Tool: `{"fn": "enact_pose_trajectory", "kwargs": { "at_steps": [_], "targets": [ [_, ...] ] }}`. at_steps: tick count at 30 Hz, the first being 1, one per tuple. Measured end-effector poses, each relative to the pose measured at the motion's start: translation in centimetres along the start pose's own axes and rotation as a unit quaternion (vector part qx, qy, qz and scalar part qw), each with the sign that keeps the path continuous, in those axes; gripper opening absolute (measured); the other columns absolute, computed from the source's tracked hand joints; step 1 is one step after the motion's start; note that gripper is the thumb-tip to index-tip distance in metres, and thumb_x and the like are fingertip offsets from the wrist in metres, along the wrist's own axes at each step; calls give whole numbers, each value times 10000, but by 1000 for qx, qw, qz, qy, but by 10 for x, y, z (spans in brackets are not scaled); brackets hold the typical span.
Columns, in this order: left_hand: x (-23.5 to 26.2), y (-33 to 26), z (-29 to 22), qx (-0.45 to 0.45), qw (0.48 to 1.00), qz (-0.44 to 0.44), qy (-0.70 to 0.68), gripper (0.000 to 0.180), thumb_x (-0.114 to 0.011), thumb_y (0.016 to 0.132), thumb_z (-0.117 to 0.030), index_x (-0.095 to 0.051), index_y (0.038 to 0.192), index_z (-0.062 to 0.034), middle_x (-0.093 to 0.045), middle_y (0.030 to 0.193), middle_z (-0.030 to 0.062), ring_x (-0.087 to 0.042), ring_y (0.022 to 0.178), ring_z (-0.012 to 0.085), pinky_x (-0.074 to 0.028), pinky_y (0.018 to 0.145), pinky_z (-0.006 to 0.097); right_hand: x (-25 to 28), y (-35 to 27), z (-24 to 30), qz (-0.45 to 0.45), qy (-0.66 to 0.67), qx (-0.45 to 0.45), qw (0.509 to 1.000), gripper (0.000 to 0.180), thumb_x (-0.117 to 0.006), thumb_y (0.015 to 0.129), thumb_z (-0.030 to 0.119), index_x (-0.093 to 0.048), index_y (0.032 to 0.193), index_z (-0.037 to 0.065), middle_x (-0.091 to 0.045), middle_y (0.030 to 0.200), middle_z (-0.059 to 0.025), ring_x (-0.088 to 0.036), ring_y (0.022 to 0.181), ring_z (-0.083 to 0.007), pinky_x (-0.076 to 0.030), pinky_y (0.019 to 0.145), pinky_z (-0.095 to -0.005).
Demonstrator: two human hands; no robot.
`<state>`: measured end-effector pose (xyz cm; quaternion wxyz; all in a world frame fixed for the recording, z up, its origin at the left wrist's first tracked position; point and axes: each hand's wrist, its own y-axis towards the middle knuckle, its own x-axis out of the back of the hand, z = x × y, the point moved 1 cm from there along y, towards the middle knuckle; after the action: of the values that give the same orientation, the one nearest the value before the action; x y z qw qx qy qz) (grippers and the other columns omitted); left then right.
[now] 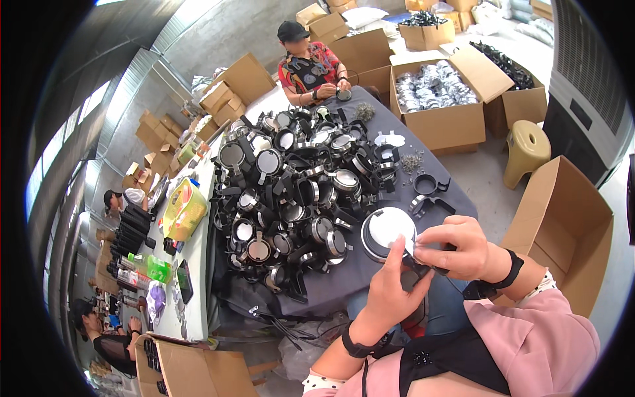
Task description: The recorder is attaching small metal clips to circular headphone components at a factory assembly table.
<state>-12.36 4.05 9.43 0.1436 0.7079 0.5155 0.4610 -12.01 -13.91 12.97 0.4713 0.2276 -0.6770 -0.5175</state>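
Observation:
My left hand (pixel 390 291) is closed on the handle side of a round black lid (pixel 389 233) with a shiny silver top, its thumb lying along the lid's near edge. From the right, my right hand (pixel 460 248) pinches at the same handle end; the fingers hide whether a small part is between them. The lid is at the near right edge of a table with a dark grey cloth (pixel 463 192). Just beyond my hands, black handled rings (pixel 430 185) lie on the cloth. A large heap of similar black and silver lids (pixel 291 198) covers the table to the left.
Small metal parts (pixel 411 162) form a pile on the cloth. Across the table a person (pixel 311 66) handles another piece. An open carton (pixel 562 231) stands at my right, near a yellow stool (pixel 527 152). A carton of wrapped pieces (pixel 440 126) stands beyond.

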Motion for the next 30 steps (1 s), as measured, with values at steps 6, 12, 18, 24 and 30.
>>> {"fn": "enact_pose_trajectory", "kwargs": {
  "at_steps": [6,12,18,24,30],
  "targets": [
    [-1,1,-5,30,996,23,-75,804,-766,733,-30,-285,1370,71,-564,1196,204,-679,932,231,-558,783,308,4,-11,-4,19,15,45,999,195,-632,735,80,-684,915,24,-678,987,-116,-534,537,-93,-346,434,-219],
    [-4,-1,2,6,996,19,-87,726,-779,726,-30,-346,1299,72,-572,1158,206,-671,944,231,-564,779,308,5,-7,-4,26,2,75,997,170,-630,736,68,-673,887,5,-681,996,-127,-501,500,-82,-323,425,-216],
    [-5,-3,3,15,995,31,-91,738,-783,716,-26,-334,1294,65,-575,1169,225,-670,959,242,-570,761,294,3,-11,-6,32,6,77,997,165,-637,713,70,-668,861,4,-680,992,-123,-471,491,-67,-317,430,-216],
    [-7,-3,8,12,995,27,-95,720,-766,716,-14,-321,1278,52,-609,1158,238,-674,965,255,-570,760,293,6,-5,11,61,-105,71,990,218,-651,638,108,-658,830,5,-666,979,-91,-434,493,-61,-304,444,-217],
    [-5,-4,8,36,994,56,-91,703,-756,714,-7,-332,1274,41,-631,1136,234,-672,981,259,-569,756,292,3,-11,9,67,-114,86,987,189,-650,653,102,-651,816,6,-661,976,-110,-443,498,-59,-302,442,-219]
  ]
}}
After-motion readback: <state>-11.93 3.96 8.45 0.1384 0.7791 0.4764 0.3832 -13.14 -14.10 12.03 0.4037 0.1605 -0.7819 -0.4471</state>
